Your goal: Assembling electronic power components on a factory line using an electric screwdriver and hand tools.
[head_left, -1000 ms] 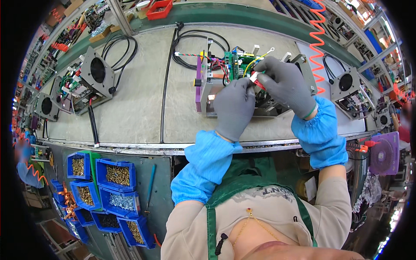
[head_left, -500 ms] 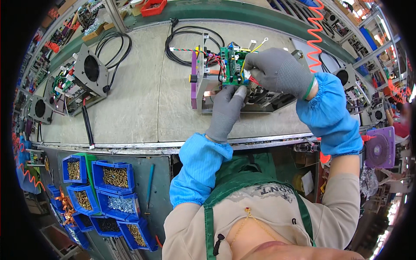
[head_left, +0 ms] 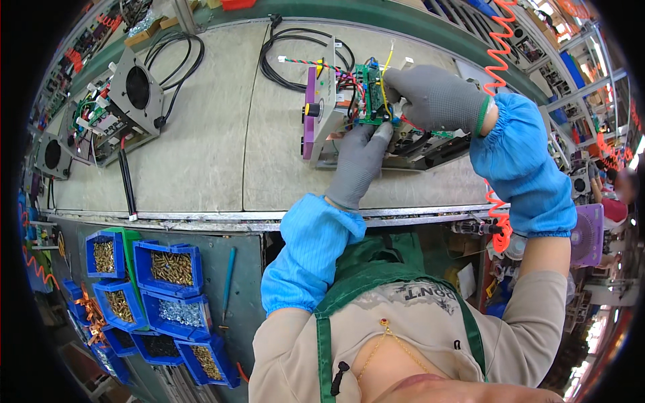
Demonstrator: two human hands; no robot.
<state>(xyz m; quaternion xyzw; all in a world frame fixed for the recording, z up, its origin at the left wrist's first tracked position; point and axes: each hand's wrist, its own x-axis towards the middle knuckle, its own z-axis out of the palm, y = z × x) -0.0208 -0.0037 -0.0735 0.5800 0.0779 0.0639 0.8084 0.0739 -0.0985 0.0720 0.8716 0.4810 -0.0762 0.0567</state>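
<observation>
Circuit board [head_left: 371,97], green: upper centre of frame, over an open chassis [head_left: 328,111] on the counter [head_left: 201,148]. Left hand [head_left: 359,161]: grip narrow on its lower edge, seemingly steadying it. Right hand [head_left: 435,99]: curled alongside; whether holding anything, cannot tell.

a chassis [head_left: 328,124] sits on the table [head_left: 201,174], with a board [head_left: 371,97] within its outline. the left hand [head_left: 361,158] is at the board's near edge, the right hand [head_left: 433,97] at its right side. a cord [head_left: 263,60] lies behind and left of the chassis. farther left on the table stands a unit [head_left: 151,111]. before the table, at left, bins [head_left: 164,291] hold screws [head_left: 173,267]; a rod [head_left: 230,279] lies just right of them.
</observation>
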